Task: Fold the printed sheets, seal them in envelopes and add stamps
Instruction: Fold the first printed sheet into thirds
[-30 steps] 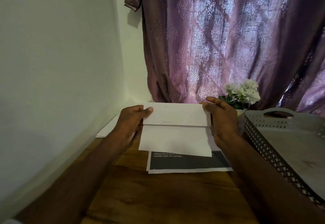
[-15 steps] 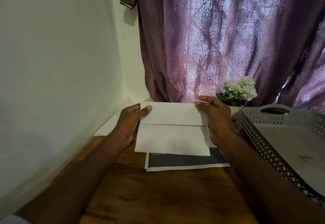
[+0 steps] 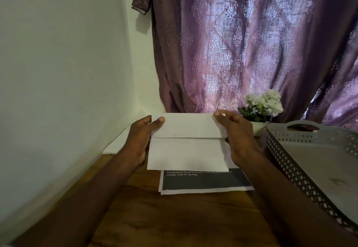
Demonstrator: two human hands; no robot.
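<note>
Between the left hand (image 3: 139, 140) and right hand (image 3: 237, 136), each pinching one short end, the envelope (image 3: 188, 142) spans crosswise above the printed sheets (image 3: 205, 183), flap uppermost, equally near both.

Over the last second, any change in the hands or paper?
Nothing visibly changed. The left hand and right hand keep the same grip on the folded white sheet, held above the dark printed sheets on the wooden table.
</note>
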